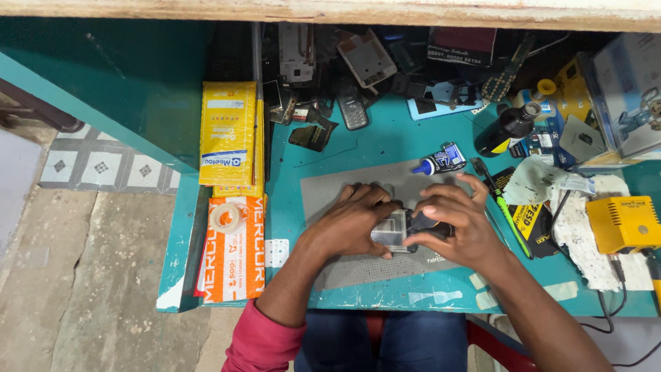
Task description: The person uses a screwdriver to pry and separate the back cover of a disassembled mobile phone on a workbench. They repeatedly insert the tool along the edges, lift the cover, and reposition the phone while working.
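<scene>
Both of my hands meet over a grey work mat (pixel 323 200) on a teal bench. My left hand (pixel 354 220) grips the left side of a small opened phone body (pixel 392 231) with a silvery metal plate showing. My right hand (pixel 454 224) holds its right, darker end, fingers curled over the top. The phone lies flat just above the mat. A small blue glue bottle (pixel 444 160) with a white nozzle lies at the mat's far edge, a little beyond my right hand.
Yellow and orange padded packets (pixel 231 207) and a tape roll (pixel 227 218) lie at the left edge. Phone parts (pixel 344 69) clutter the back. A black bottle (pixel 509 127), a green-handled tool (pixel 509 224), white rags (pixel 585 227) and a yellow box-shaped device (pixel 623 222) sit to the right.
</scene>
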